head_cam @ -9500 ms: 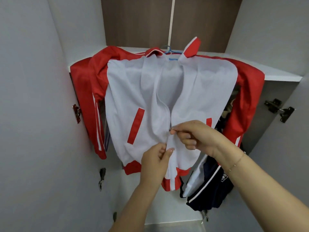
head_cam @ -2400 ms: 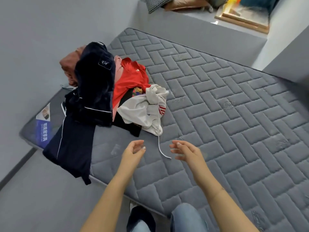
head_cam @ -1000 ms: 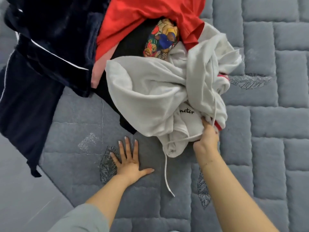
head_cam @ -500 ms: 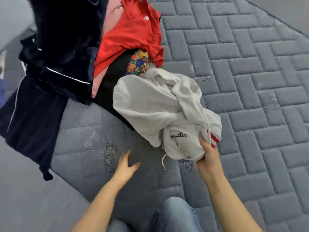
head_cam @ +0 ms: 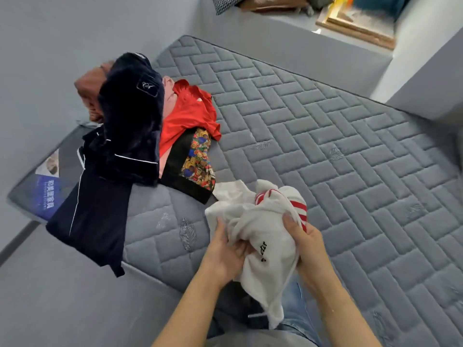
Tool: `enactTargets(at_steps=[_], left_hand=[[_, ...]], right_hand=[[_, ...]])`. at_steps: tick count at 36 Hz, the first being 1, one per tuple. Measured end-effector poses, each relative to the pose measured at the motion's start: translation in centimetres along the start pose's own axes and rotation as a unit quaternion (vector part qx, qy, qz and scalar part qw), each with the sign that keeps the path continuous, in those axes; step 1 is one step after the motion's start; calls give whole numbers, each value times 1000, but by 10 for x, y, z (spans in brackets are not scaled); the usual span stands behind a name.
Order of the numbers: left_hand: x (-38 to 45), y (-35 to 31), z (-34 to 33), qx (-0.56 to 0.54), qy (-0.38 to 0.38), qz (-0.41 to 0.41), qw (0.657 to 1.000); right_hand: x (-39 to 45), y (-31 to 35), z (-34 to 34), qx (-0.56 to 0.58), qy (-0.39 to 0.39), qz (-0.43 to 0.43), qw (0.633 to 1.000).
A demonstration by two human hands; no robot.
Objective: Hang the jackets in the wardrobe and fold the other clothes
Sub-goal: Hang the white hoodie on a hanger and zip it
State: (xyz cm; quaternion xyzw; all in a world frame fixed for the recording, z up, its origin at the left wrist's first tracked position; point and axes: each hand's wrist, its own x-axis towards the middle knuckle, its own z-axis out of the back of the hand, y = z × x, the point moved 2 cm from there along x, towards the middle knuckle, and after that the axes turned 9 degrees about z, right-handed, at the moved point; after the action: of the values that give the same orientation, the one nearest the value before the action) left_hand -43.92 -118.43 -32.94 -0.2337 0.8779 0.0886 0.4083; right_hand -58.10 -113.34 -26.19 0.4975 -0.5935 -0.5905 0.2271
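Note:
A crumpled white garment (head_cam: 260, 229) with red stripes and black lettering hangs over the near edge of the grey quilted mattress (head_cam: 350, 159). My left hand (head_cam: 225, 251) grips its left side and my right hand (head_cam: 304, 244) grips its right side by the red stripes. Further left on the mattress lies a pile: a dark navy velvet jacket (head_cam: 130, 126) with white piping, a red shirt (head_cam: 190, 113), a black garment with a colourful print (head_cam: 198, 159), a rust-brown piece (head_cam: 90, 93) and something pink beneath.
A grey wall runs along the left and a grey floor (head_cam: 62, 296) lies below the mattress corner. A raised grey ledge (head_cam: 288, 33) behind the mattress carries cushions and a wooden frame (head_cam: 355, 28). My jeans-clad knees show at the bottom.
The white garment has been pulled off the pile toward me. My left hand, free half a second ago, now grips it too. The view has tilted up to show the whole mattress.

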Motion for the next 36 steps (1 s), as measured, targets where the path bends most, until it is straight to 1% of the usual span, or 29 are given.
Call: enactTargets(at_steps=[3, 5, 6, 8, 10, 13, 15, 17, 20, 22, 23, 26, 28, 29, 31, 33, 34, 35, 36], left_hand=[[-16, 7, -9, 37, -9, -4, 999], [-27, 8, -9, 52, -21, -29, 998], [-32, 5, -8, 53, -25, -57, 997], [-46, -7, -7, 47, -32, -137, 989], [-66, -22, -9, 58, -40, -227, 971], [-91, -30, -19, 143, -55, -314, 937], [-105, -26, -32, 217, -67, -350, 909], [-114, -15, -45, 272, -62, -379, 883], [-118, 16, -67, 325, -24, -406, 854], [-108, 41, -88, 365, 20, -395, 843], [-100, 55, -100, 391, 42, -376, 839], [-63, 97, -140, 476, 106, -292, 823], [-31, 124, -165, 525, 128, -232, 809], [-14, 137, -175, 550, 134, -199, 800], [22, 168, -189, 604, 146, -128, 773], [57, 202, -192, 656, 150, -58, 738], [74, 218, -189, 674, 134, -33, 726], [88, 233, -184, 682, 106, -19, 723], [101, 246, -178, 677, 69, -19, 732]], right_hand=[[-28, 17, 4, -11, 9, 6, 1000], [-42, 25, 10, -24, -7, 14, 1000], [-45, 28, 14, -39, -23, 18, 999], [-50, 31, 23, -66, -58, 18, 996], [-53, 30, 31, -82, -84, 16, 993], [-54, 19, 40, -100, -109, 27, 989], [-54, 8, 45, -103, -129, 28, 986], [-53, -2, 53, -95, -148, 12, 984], [-49, -10, 72, -56, -143, -9, 988], [-42, -11, 93, -34, -146, -17, 989], [-37, -11, 106, -18, -151, -20, 988], [-28, -10, 151, 60, -184, -27, 981], [-24, -15, 189, 87, -218, -41, 971], [-22, -19, 210, 89, -228, -56, 968], [-25, -30, 255, 77, -250, -116, 958], [-34, -42, 298, 72, -267, -178, 944], [-39, -47, 318, 68, -273, -195, 940], [-44, -54, 337, 52, -284, -208, 934], [-49, -61, 355, 25, -300, -220, 928]])
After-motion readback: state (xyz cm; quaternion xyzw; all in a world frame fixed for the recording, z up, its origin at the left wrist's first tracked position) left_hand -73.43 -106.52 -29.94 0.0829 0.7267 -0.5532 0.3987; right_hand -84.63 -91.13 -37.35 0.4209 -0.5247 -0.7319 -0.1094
